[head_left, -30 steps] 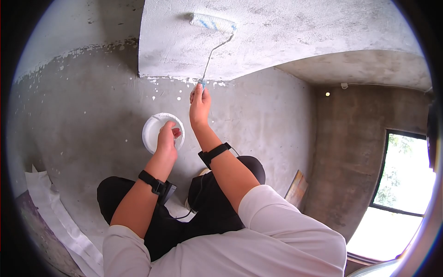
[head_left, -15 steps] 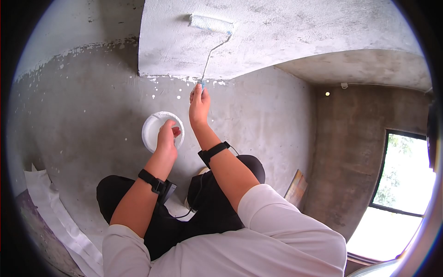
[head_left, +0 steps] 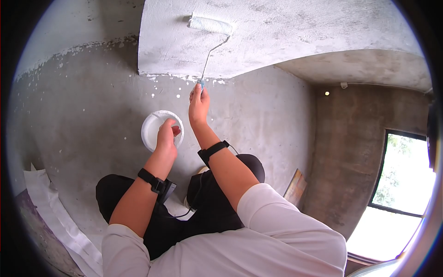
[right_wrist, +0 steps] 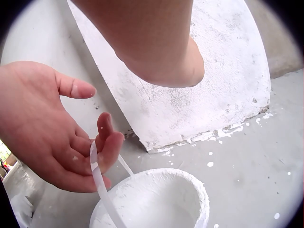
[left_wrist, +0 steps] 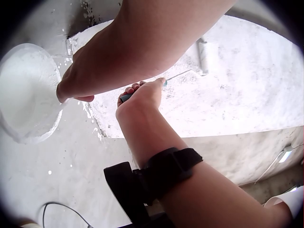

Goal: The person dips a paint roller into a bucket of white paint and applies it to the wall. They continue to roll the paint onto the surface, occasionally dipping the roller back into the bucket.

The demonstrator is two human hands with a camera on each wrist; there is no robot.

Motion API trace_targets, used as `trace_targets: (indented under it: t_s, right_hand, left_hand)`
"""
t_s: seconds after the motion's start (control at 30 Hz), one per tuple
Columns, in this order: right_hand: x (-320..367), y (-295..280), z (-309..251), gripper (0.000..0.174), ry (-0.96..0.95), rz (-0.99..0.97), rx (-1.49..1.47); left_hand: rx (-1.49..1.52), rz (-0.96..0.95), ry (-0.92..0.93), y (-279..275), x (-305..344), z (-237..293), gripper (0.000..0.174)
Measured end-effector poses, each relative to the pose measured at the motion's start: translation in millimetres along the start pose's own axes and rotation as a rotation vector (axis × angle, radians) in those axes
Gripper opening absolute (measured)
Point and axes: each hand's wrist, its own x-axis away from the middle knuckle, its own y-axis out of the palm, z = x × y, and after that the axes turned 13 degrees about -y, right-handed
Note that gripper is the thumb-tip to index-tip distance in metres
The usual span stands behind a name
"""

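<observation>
In the head view my right hand [head_left: 199,107] grips the blue handle of a paint roller [head_left: 210,24], its thumb along the handle. The white sleeve lies against the partly painted wall panel [head_left: 281,34]. My left hand [head_left: 167,138] is over a white paint bucket [head_left: 148,127]. The right wrist view shows the bucket's plastic handle [right_wrist: 98,178] hooked in the curled fingers of that hand, thumb held apart. White paint [left_wrist: 21,92] fills the bucket's inside in the left wrist view. My right fingers are hidden behind the forearm in the right wrist view.
White paint spots [head_left: 179,96] dot the grey floor below the panel edge. A crumpled white sheet [head_left: 60,217] lies at the left, and a wooden board [head_left: 296,187] leans at the right near a window [head_left: 401,175]. My knees are bent close behind the bucket.
The roller has shifted slightly left and down on the panel, and its sleeve has turned so the blue stripes no longer show. My left hand and the bucket have hardly moved.
</observation>
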Motion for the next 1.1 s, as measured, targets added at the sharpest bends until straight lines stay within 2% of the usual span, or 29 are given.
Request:
trace_targets:
  t_s: [1.1]
  right_hand:
    - [6.7,-3.2,9.6,0.037,0.031,-0.001,0.043]
  left_hand:
    - [-0.005,0.001,0.000,0.5,3.7,-0.1,0.032]
